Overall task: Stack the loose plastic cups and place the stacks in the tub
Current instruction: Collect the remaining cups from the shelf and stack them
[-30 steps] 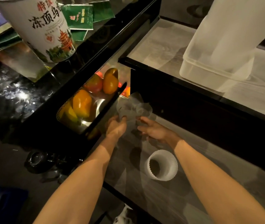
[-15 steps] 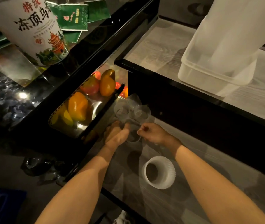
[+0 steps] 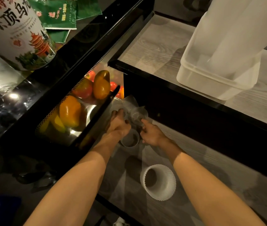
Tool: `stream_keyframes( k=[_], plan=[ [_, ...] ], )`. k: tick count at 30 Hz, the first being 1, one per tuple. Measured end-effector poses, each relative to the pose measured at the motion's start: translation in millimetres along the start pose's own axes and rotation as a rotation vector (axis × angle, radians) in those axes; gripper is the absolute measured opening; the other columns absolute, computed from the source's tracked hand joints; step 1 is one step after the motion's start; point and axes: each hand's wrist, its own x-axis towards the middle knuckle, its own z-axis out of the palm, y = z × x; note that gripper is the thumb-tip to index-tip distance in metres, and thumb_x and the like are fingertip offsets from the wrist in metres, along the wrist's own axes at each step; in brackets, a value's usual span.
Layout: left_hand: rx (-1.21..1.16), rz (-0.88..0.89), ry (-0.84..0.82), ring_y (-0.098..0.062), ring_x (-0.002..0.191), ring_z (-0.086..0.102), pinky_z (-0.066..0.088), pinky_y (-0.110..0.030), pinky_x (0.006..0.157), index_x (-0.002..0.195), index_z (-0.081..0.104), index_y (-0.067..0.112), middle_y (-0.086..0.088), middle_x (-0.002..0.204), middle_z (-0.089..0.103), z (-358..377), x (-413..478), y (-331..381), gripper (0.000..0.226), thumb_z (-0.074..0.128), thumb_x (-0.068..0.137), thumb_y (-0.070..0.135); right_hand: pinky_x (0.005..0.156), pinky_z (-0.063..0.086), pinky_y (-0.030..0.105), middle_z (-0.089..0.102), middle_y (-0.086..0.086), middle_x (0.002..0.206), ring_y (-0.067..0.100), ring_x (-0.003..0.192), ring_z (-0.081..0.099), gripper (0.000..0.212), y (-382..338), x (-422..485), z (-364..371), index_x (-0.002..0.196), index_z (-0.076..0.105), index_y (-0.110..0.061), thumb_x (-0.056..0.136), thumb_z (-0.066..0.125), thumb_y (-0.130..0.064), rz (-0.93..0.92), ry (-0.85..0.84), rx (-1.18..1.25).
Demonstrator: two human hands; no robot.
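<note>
- The fingers (image 3: 121,112) of my left hand (image 3: 118,123) are curled round a bunch of clear cups (image 3: 132,109), gripping it from the 9 o'clock side.
- The fingers (image 3: 144,123) of my right hand (image 3: 152,134) are bent in on the same bunch from 4 o'clock, pinching its near edge. I cannot tell how many cups it holds.
- At 6 o'clock, just below my hands, another clear cup (image 3: 129,141) stands mouth up on the lower shelf (image 3: 194,149).
- Farther out at 5 o'clock, a white ribbed cup (image 3: 159,182) stands mouth up on that shelf, well apart from the bunch.
- The tub (image 3: 214,74) sits on the upper tabletop (image 3: 145,46) at 2 o'clock.
- At 10 o'clock, peppers (image 3: 70,111) lie in a perforated tray (image 3: 80,82).
</note>
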Motion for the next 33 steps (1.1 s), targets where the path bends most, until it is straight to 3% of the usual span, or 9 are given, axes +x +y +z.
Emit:
stream_keyframes(
  k=[2, 5, 9, 14, 19, 23, 25, 28, 33],
  plan=[
    [-0.012, -0.020, -0.039, -0.028, 0.117, 0.051, 0.045, -0.041, 0.094, 0.128, 0.051, 0.025, -0.008, 0.129, 0.050, 2.3, 1.7, -0.2, 0.032, 0.057, 0.097, 0.022, 0.093, 0.058, 0.049, 0.062, 0.004, 0.134, 0.027, 0.105, 0.069, 0.052, 1.4, 2.1, 0.0, 0.149, 0.043, -0.031, 0.101, 0.054, -0.017, 0.003, 0.007, -0.015],
    [-0.025, -0.009, -0.051, -0.029, 0.113, 0.060, 0.052, -0.039, 0.088, 0.121, 0.062, 0.022, -0.008, 0.119, 0.061, 3.3, 2.7, 0.4, 0.023, 0.055, 0.099, 0.023, 0.079, 0.062, 0.045, 0.071, 0.001, 0.093, 0.022, 0.081, 0.071, 0.011, -3.1, 0.3, -5.9, 0.109, 0.063, -0.025, 0.102, 0.056, -0.030, -0.053, 0.115, -0.026],
    [-0.002, -0.035, -0.059, -0.029, 0.107, 0.063, 0.054, -0.041, 0.092, 0.113, 0.068, 0.017, -0.009, 0.114, 0.063, 5.8, -4.2, 4.1, 0.024, 0.055, 0.101, 0.033, 0.062, 0.051, 0.025, 0.066, -0.003, 0.068, 0.010, 0.065, 0.065, 0.014, -3.1, -5.4, -15.6, 0.088, 0.062, -0.023, 0.097, 0.065, -0.033, -0.099, 0.376, -0.031],
    [0.083, 0.033, -0.159, -0.023, 0.100, 0.065, 0.056, -0.044, 0.094, 0.106, 0.070, 0.019, -0.005, 0.108, 0.067, 7.9, -10.9, 4.6, 0.024, 0.056, 0.101, 0.038, 0.055, 0.040, 0.009, 0.056, -0.006, 0.073, 0.003, 0.064, 0.054, 0.013, 3.2, -10.8, -20.0, 0.089, 0.057, -0.018, 0.091, 0.069, -0.012, -0.108, 0.543, 0.148],
    [0.085, 0.134, -0.164, -0.023, 0.089, 0.067, 0.061, -0.043, 0.083, 0.096, 0.071, 0.017, -0.006, 0.102, 0.068, 12.5, -19.5, -0.5, 0.024, 0.061, 0.098, 0.039, 0.061, 0.046, 0.020, 0.054, -0.004, 0.075, 0.006, 0.065, 0.052, 0.017, 1.9, -15.6, -18.7, 0.087, 0.055, -0.019, 0.092, 0.065, -0.006, -0.163, 0.465, 0.191],
    [0.101, 0.082, -0.015, -0.019, 0.083, 0.066, 0.058, -0.035, 0.073, 0.094, 0.069, 0.025, -0.002, 0.095, 0.066, 2.2, -33.2, -1.7, 0.025, 0.062, 0.091, 0.049, 0.064, 0.053, 0.033, 0.057, -0.001, 0.074, 0.011, 0.066, 0.055, 0.017, 5.0, -15.1, -14.0, 0.086, 0.055, -0.021, 0.092, 0.065, -0.008, -0.124, 0.412, 0.130],
    [0.048, 0.068, 0.106, -0.025, 0.094, 0.067, 0.057, -0.039, 0.082, 0.096, 0.069, 0.027, -0.004, 0.100, 0.070, -3.6, -38.0, -4.4, 0.024, 0.060, 0.089, 0.049, 0.065, 0.054, 0.032, 0.059, 0.000, 0.073, 0.013, 0.066, 0.058, 0.019, 4.9, -14.8, -11.1, 0.086, 0.054, -0.022, 0.093, 0.065, -0.009, -0.131, 0.407, 0.108],
    [-0.061, 0.054, 0.180, -0.028, 0.101, 0.065, 0.052, -0.038, 0.082, 0.102, 0.068, 0.026, -0.005, 0.105, 0.070, -6.3, -35.8, -7.3, 0.020, 0.057, 0.094, 0.040, 0.057, 0.042, 0.013, 0.056, -0.003, 0.072, 0.006, 0.062, 0.053, 0.020, 0.9, -14.0, -7.3, 0.086, 0.052, -0.022, 0.094, 0.062, -0.006, -0.188, 0.389, 0.076],
    [-0.347, -0.047, 0.096, -0.018, 0.086, 0.058, 0.043, -0.033, 0.078, 0.098, 0.064, 0.022, 0.006, 0.084, 0.060, -2.7, -27.4, -10.5, 0.023, 0.047, 0.103, 0.038, 0.055, 0.036, 0.016, 0.052, -0.005, 0.069, 0.004, 0.058, 0.047, 0.017, -1.1, -9.6, 0.0, 0.090, 0.052, -0.020, 0.093, 0.065, -0.009, -0.193, 0.351, -0.056]
  ],
)
